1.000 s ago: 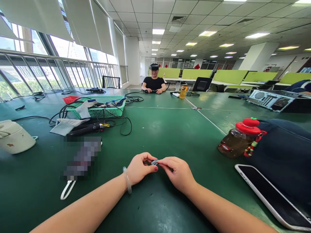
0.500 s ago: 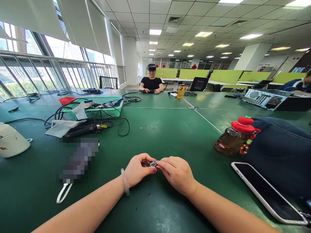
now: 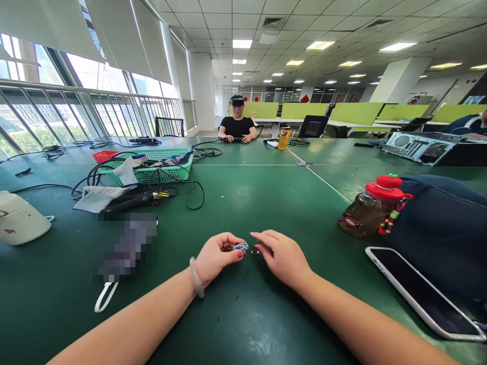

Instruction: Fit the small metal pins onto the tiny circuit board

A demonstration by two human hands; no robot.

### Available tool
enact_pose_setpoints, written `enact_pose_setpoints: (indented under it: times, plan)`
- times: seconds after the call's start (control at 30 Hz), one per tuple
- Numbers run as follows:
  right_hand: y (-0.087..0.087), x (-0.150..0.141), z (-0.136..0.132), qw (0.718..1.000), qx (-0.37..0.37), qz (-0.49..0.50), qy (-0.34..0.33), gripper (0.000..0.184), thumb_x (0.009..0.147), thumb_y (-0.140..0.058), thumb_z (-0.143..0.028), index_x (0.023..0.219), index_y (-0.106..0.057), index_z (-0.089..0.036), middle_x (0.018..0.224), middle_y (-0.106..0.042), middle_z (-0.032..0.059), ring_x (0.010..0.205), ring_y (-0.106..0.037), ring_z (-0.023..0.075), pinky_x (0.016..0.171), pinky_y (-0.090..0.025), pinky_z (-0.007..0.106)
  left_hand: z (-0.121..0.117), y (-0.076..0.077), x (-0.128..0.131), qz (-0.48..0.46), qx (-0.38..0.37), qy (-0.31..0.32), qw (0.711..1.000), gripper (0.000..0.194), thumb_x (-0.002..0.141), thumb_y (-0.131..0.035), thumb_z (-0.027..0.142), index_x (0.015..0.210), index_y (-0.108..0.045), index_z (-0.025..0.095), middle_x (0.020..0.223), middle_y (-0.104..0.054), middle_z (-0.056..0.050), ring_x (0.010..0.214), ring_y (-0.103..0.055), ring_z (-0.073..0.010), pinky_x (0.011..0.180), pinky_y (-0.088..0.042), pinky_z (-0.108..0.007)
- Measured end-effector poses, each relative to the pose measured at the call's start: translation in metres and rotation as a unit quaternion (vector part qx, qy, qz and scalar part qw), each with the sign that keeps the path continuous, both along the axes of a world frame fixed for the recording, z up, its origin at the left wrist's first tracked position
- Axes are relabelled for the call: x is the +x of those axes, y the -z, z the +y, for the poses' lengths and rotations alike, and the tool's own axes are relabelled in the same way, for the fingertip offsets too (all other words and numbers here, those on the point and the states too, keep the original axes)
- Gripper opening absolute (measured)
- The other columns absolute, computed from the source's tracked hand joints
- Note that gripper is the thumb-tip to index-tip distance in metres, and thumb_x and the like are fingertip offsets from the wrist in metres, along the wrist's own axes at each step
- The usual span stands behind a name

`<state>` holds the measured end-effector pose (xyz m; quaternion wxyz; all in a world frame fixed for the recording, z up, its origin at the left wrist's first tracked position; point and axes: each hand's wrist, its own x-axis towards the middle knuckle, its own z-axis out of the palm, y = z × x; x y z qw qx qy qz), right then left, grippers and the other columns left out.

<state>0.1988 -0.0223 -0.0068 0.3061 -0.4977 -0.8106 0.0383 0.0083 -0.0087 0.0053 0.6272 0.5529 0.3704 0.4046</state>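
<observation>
The bottle [image 3: 359, 219] with the red lid is taken as reference for places. A small circuit board [image 3: 241, 246] is held in the left hand [image 3: 218, 256], to the left of the bottle and nearer the person; it is pinched near one end between thumb and fingertips, over the table [image 3: 228, 215]. The right hand [image 3: 288, 259], also left of the bottle, is unclasped: thumb and forefinger are parted, and nothing is seen gripped between them. A tiny light-edged piece [image 3: 255, 252] is seen between the hands, left of the bottle, apparently lying on the table; whether it is touched by the right thumb cannot be judged.

Risks, as judged: the piece could be brushed away by the right hand, being so small and so close to it. The circuit board could be dropped or twisted, since only part of it is gripped. The bottle could be knocked by a wide sweep of the right hand, and the phone [image 3: 422, 294], on the near side of the bottle, could be wetted if the lid were loose
</observation>
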Motion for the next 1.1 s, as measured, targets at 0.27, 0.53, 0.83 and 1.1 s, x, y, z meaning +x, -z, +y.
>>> enact_pose_setpoints:
  times: [0.27,0.53,0.83,1.1]
  plan:
    - [0.008,0.006,0.013,0.989,-0.147,-0.021,-0.025,0.007,0.076,-0.056,-0.023,0.082,-0.061,-0.022,0.083,-0.058,0.0001,0.075,-0.055,0.0124,0.067,-0.043,0.024,0.011,0.013,0.0,0.069,0.005,-0.03,0.997,0.032,0.059,-0.073,0.029,0.082,-0.06,0.011,0.081,-0.065,-0.007,0.074,-0.059,-0.0135,0.074,-0.046,-0.028]
    - [-0.004,-0.01,-0.008,0.984,-0.137,-0.062,-0.093,0.019,0.079,-0.054,-0.033,0.095,-0.06,-0.024,0.09,-0.058,0.0018,0.077,-0.056,0.0139,0.07,-0.043,0.025,0.013,0.017,-0.001,0.084,0.029,-0.027,0.996,0.032,0.06,-0.072,0.029,0.084,-0.058,0.012,0.083,-0.065,-0.006,0.076,-0.059,-0.014,0.076,-0.045,-0.03]
    - [-0.003,-0.028,-0.018,0.965,-0.119,-0.117,-0.204,0.02,0.084,-0.047,-0.03,0.092,-0.064,-0.027,0.085,-0.06,0.0001,0.075,-0.057,0.0124,0.07,-0.043,0.024,0.015,0.018,-0.003,0.112,0.047,-0.017,0.992,0.03,0.065,-0.068,0.031,0.085,-0.055,0.013,0.084,-0.063,-0.006,0.079,-0.058,-0.015,0.077,-0.045,-0.031]
    - [-0.004,-0.028,-0.017,0.965,-0.114,-0.139,-0.191,0.011,0.083,-0.049,-0.025,0.083,-0.059,-0.022,0.083,-0.059,-0.0012,0.072,-0.055,0.0118,0.067,-0.042,0.023,0.013,0.014,-0.001,0.116,0.036,-0.015,0.992,0.031,0.062,-0.07,0.032,0.083,-0.055,0.013,0.081,-0.063,-0.005,0.077,-0.058,-0.0141,0.075,-0.045,-0.03]
